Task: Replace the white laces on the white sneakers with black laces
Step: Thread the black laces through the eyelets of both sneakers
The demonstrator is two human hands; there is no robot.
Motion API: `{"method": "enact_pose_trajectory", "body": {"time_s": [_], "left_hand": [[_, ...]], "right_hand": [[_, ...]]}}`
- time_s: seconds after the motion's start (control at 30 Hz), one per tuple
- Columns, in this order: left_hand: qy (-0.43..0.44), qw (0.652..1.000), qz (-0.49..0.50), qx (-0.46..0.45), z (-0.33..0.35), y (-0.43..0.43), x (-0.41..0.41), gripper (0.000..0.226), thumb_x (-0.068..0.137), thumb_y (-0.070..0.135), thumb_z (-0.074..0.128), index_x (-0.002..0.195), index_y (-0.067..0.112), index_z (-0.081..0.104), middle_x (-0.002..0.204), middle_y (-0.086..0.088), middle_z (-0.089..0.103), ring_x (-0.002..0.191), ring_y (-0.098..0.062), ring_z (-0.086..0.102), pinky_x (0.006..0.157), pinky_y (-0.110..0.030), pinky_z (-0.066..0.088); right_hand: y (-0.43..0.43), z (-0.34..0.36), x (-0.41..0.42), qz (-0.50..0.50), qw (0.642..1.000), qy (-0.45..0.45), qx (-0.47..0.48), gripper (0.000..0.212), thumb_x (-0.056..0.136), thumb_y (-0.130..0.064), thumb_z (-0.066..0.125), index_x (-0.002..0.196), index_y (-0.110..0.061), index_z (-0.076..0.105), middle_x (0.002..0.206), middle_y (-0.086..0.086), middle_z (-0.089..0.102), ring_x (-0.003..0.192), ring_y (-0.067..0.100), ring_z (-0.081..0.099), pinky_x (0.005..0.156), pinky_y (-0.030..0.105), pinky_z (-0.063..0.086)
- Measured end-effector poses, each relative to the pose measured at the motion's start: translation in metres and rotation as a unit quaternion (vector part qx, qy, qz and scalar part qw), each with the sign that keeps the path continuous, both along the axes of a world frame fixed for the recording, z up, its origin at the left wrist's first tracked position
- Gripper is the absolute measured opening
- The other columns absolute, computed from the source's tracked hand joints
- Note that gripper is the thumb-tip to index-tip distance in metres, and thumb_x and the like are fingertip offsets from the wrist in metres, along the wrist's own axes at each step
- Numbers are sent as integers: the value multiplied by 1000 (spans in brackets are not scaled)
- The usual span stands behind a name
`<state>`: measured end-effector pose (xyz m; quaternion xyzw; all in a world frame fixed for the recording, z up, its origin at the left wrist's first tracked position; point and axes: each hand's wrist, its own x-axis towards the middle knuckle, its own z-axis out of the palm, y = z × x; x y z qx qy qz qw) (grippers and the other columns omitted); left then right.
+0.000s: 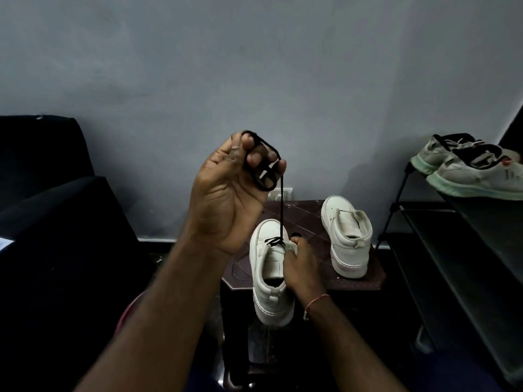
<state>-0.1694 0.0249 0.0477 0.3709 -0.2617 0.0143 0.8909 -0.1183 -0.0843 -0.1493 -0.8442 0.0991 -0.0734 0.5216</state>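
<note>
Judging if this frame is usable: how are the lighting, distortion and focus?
Head view: dim, flat light, no glare; the sofa is near black; the rack leans from wide-angle distortion; left hand, lace and held sneaker are sharp.

Two sneakers (346, 236) on stool (365, 281), rack (452, 250) to right.
</note>
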Motion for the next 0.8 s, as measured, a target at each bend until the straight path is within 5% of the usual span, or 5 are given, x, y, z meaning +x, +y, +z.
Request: {"method": "enact_pose_trajectory", "body": {"time_s": [0.17,0.37,0.47,0.57,0.8], "left_hand": [[-36,961,229,152,-5,-8,9,28,91,18,49,72,23,68,68,6,60,77,-15,53,66,-25,41],[58,962,199,180,-12,-15,17,18,100,15,47,93,6,61,70,11,58,47,-3,44,43,-17,39],[-62,720,408,557,-53,-9,46,14,91,13,61,94,9,74,85,-1,68,75,-16,64,67,-26,49],[-1,545,319,775,-94,-4,57,18,83,12,59,93,15,73,95,-12,69,89,-33,66,76,-36,53],[-28,431,271,860,-129,-5,47,30,89,38,57,98,11,65,104,-13,66,96,-32,64,76,-34,48]], "right_hand": [[1,0,0,2,1000,-12,-11,25,90,-11,49,113,-9,59,117,14,61,108,32,58,89,35,43],[-2,2,-2,17,1000,-14,-8,26,92,-11,49,116,-7,58,119,14,59,112,31,55,90,33,39],[-3,2,0,29,999,-2,-28,27,92,-14,48,116,-9,59,119,14,60,110,31,57,85,31,40],[-2,2,-1,32,999,-10,-42,27,91,-15,48,115,-10,60,117,14,62,108,31,58,83,33,42],[0,4,-1,25,999,-5,-28,20,89,-17,49,105,-14,62,112,13,62,102,31,60,85,37,48]]}}
